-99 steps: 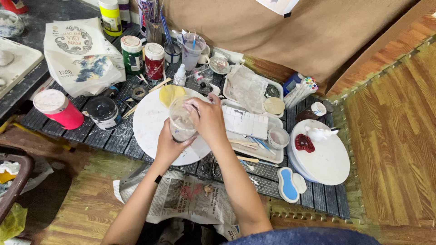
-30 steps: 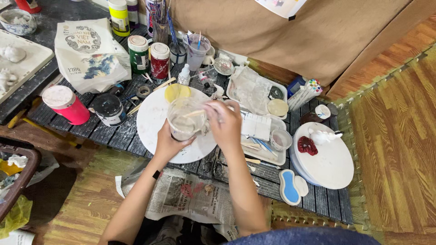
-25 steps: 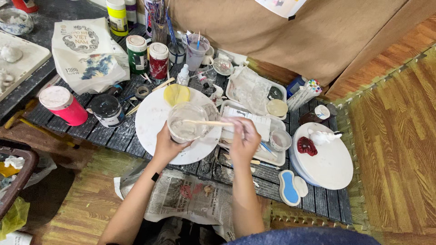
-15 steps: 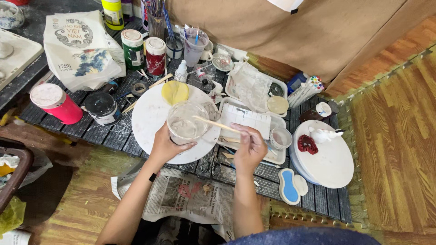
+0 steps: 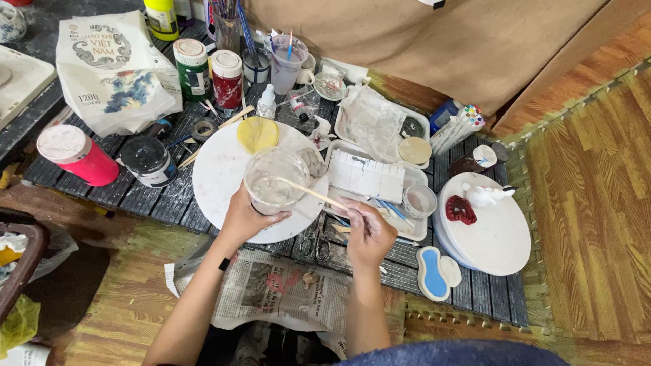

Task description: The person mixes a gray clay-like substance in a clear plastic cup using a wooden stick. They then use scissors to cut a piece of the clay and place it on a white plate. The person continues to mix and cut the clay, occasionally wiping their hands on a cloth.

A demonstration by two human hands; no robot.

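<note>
Two hands work at the near edge of a crowded painting bench. Moments earlier the right hand was up against the cup; it has since drawn back toward the near right, pulling the thin wooden stick (image 5: pixel 313 193) out so that only its far tip rests across the rim, which suggests a pause in the stirring. At left, the left hand (image 5: pixel 245 218) cradles the clear plastic cup (image 5: pixel 275 179) from below, fingers curled firmly round its wall, holding it over the round white board (image 5: pixel 220 179). To its right, the right hand (image 5: pixel 368 234) pinches the stick's near end, fingers closed together on it, above the white tray (image 5: pixel 369 177). Farther right sits a round white plate (image 5: pixel 491 237) with a dark red blob.
</note>
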